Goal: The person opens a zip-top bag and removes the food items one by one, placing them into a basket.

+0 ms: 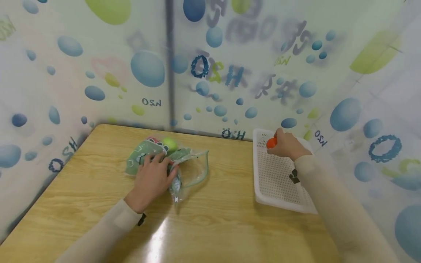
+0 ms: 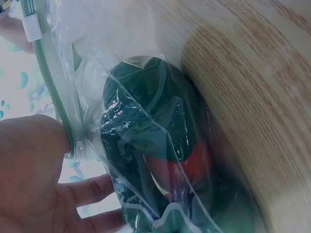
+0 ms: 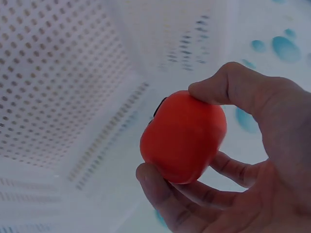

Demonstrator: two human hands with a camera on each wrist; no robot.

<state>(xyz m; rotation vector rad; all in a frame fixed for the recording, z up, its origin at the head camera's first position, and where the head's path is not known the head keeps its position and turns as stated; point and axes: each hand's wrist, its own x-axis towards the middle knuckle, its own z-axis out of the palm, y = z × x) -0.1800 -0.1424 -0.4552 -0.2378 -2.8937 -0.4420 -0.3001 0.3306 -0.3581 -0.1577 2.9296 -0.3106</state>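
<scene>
Person seated at a wooden table inside a bubble-printed enclosure. The left hand lies flat, fingers nearly straight, pressing a clear zip bag onto the tabletop, apparently to keep it from sliding; the bag holds a dark green item, with a light green ball at its far side. The right hand pinches a small red-orange fruit-shaped toy between thumb and curled fingers, held just above the far end of the white perforated tray.

Glossy wood-grain table, clear plastic bag, perforated plastic tray
</scene>
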